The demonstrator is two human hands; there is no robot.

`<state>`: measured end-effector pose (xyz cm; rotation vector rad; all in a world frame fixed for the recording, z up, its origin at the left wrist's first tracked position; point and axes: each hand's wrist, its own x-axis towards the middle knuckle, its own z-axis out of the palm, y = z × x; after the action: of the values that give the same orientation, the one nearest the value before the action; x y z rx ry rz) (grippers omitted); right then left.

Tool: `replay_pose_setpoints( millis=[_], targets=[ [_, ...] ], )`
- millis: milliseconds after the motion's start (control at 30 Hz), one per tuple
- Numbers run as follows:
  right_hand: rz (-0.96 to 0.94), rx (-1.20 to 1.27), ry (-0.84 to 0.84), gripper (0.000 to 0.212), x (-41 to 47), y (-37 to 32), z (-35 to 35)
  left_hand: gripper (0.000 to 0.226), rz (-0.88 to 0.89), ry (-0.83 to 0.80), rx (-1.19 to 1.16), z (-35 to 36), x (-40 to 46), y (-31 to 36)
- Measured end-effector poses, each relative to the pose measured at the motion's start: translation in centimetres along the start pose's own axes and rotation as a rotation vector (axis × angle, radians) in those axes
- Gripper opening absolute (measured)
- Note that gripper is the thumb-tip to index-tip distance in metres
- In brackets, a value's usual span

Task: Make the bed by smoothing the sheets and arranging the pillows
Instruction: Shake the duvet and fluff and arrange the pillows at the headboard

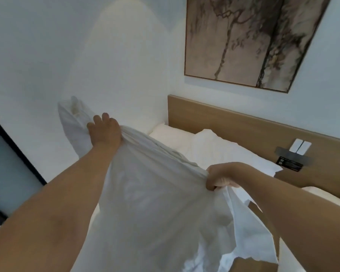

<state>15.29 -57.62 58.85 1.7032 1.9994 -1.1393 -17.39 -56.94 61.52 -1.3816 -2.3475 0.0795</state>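
Observation:
I hold a white pillow in its loose white case (155, 203) up in the air over the bed. My left hand (104, 130) grips its upper edge, where a corner of the pillow sticks up to the left. My right hand (220, 178) is clenched on the bunched case edge lower and to the right. The open end of the case hangs down at the bottom right. Behind it, a second white pillow (224, 152) lies on the white sheet (171, 137) against the wooden headboard (214, 116).
A framed picture (253, 40) hangs on the white wall above the headboard. White switches (300, 147) and a small black label sit on the headboard at the right. A dark-framed glass panel (8, 154) stands at the left.

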Motion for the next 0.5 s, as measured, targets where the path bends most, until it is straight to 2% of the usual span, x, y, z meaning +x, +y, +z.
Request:
replay_pose_setpoints(
  millis=[167,367,500],
  targets=[
    [-0.015,-0.080,0.053,0.046,3.9,8.1,-5.8,0.028,0.014,-0.016,0.053,-1.8,4.4,12.4],
    [-0.109,-0.111,0.126,0.038,9.8,14.6,-15.3,0.028,-0.056,0.009,0.098,-3.7,10.0,22.4],
    [-0.092,-0.118,0.153,0.038,15.9,19.5,-20.8,0.030,-0.018,0.016,0.092,-2.8,14.7,30.5]
  ],
)
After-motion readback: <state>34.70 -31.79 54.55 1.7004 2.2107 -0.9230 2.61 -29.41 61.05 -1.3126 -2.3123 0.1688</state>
